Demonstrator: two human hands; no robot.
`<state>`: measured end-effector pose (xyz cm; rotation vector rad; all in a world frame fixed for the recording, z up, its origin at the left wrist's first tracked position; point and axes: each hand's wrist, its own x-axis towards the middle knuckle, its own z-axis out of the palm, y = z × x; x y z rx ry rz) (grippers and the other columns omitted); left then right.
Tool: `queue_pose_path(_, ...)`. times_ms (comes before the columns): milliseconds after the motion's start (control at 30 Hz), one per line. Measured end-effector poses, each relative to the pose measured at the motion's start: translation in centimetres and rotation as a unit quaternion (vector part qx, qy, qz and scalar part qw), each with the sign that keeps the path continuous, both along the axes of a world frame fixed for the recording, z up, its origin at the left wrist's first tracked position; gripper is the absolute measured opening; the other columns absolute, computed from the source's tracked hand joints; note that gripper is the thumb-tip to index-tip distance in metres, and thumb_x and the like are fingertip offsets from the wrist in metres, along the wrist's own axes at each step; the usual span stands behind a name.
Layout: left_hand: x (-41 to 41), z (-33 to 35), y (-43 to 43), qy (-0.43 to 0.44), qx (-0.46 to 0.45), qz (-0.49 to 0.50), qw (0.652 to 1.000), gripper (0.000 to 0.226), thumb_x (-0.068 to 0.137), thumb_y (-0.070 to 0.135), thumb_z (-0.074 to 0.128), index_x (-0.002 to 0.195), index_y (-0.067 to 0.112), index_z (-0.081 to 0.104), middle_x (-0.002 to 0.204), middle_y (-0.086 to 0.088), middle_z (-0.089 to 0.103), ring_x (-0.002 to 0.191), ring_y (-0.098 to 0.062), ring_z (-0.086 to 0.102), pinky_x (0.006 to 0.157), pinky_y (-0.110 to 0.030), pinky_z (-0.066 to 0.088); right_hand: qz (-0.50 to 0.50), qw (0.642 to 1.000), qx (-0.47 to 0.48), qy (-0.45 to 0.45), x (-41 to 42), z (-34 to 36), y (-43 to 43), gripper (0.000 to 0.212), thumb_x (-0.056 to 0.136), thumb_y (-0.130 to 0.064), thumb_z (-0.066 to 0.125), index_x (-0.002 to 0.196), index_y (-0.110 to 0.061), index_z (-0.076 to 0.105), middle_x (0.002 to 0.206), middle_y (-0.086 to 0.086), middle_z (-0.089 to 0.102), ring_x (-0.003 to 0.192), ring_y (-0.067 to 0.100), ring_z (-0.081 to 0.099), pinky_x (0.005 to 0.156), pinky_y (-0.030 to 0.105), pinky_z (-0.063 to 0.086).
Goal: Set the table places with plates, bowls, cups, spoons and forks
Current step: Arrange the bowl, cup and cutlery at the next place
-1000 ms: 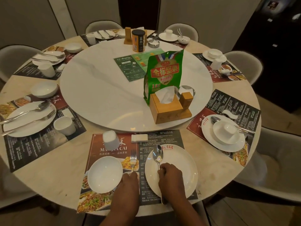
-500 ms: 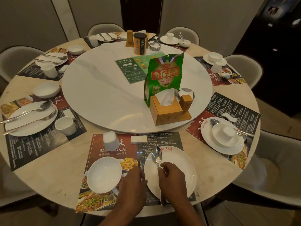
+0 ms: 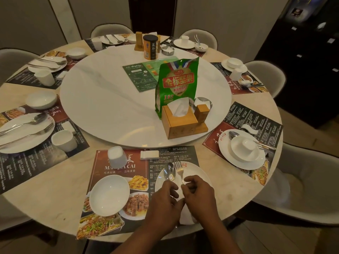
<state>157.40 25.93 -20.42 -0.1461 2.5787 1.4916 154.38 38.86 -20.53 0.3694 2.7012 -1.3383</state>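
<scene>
In front of me a white plate (image 3: 196,170) lies on the right half of a printed placemat (image 3: 117,167). A spoon (image 3: 169,172) and a fork (image 3: 178,168) lie side by side on it, the fork to the right. My left hand (image 3: 164,206) covers the spoon's handle with closed fingers. My right hand (image 3: 200,196) pinches the fork's handle. Both hands touch over the plate's near half. A white bowl (image 3: 109,195) sits on the mat to the left. Behind it stand an upturned white cup (image 3: 116,156) and a small white rest (image 3: 149,154).
A white turntable (image 3: 110,99) fills the table's middle, with a wooden tissue box (image 3: 180,123), a green snack bag (image 3: 177,85) and an orange tin (image 3: 150,47). Other places around the rim hold plates, bowls, cups and cutlery. Grey chairs (image 3: 304,182) ring the table.
My left hand has moved right from the placemat onto the plate. The fork went with it and now lies right of the spoon. My right hand has shifted slightly right.
</scene>
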Motion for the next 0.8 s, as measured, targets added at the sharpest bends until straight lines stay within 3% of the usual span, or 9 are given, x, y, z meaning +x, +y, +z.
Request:
queue_pose_path(100, -0.3, -0.5, -0.6, 0.001, -0.023, 0.008, 1.0, 0.032, 0.084, 0.022, 0.07, 0.109, 0.031, 0.052, 0.086, 0.013, 0.062, 0.074, -0.002, 0.063, 0.07, -0.028, 0.056, -0.025, 1.0, 0.013, -0.006, -0.4, -0.5, 1.4, 0.017, 0.09, -0.02, 0.069, 0.104, -0.029, 0.066, 0.076, -0.014, 0.067, 0.074, 0.002, 0.064, 0.069, 0.019, 0.049)
queue_pose_path(200, -0.6, -0.9, -1.1, -0.012, -0.061, 0.014, 0.998, 0.032, 0.087, 0.02, 0.066, 0.116, 0.026, 0.056, 0.091, 0.012, 0.062, 0.078, -0.003, 0.063, 0.073, -0.024, 0.053, -0.056, 0.997, 0.032, -0.03, -0.7, -1.4, 2.3, 0.019, 0.092, -0.019, 0.066, 0.11, -0.026, 0.066, 0.081, -0.012, 0.067, 0.077, 0.004, 0.061, 0.073, 0.023, 0.047)
queue_pose_path(300, -0.8, -1.3, -1.1, -0.021, -0.094, 0.005, 0.995, 0.036, 0.086, 0.024, 0.065, 0.121, 0.025, 0.058, 0.101, 0.006, 0.064, 0.086, -0.009, 0.063, 0.08, -0.031, 0.054, -0.062, 0.996, 0.045, -0.048, -0.6, -2.2, 2.4, 0.02, 0.094, -0.019, 0.062, 0.113, -0.026, 0.064, 0.08, -0.012, 0.066, 0.074, 0.003, 0.057, 0.071, 0.023, 0.043)
queue_pose_path(700, -1.6, -2.8, -0.4, -0.032, -0.152, -0.019, 0.988, 0.039, 0.088, 0.036, 0.065, 0.126, 0.032, 0.056, 0.112, 0.005, 0.062, 0.099, -0.01, 0.058, 0.089, -0.026, 0.047, -0.037, 0.988, 0.141, -0.048, -0.1, -2.6, 1.5, 0.025, 0.095, -0.029, 0.058, 0.119, -0.026, 0.063, 0.097, -0.004, 0.074, 0.089, 0.016, 0.066, 0.085, 0.03, 0.053)
queue_pose_path(800, -1.8, -3.0, -0.4, -0.033, -0.148, -0.018, 0.988, 0.039, 0.087, 0.032, 0.067, 0.125, 0.032, 0.059, 0.113, 0.005, 0.063, 0.097, -0.009, 0.059, 0.088, -0.024, 0.047, -0.026, 0.986, 0.159, -0.042, -0.2, -2.1, 1.5, 0.024, 0.094, -0.031, 0.059, 0.116, -0.025, 0.065, 0.102, -0.003, 0.073, 0.084, 0.012, 0.064, 0.084, 0.027, 0.053)
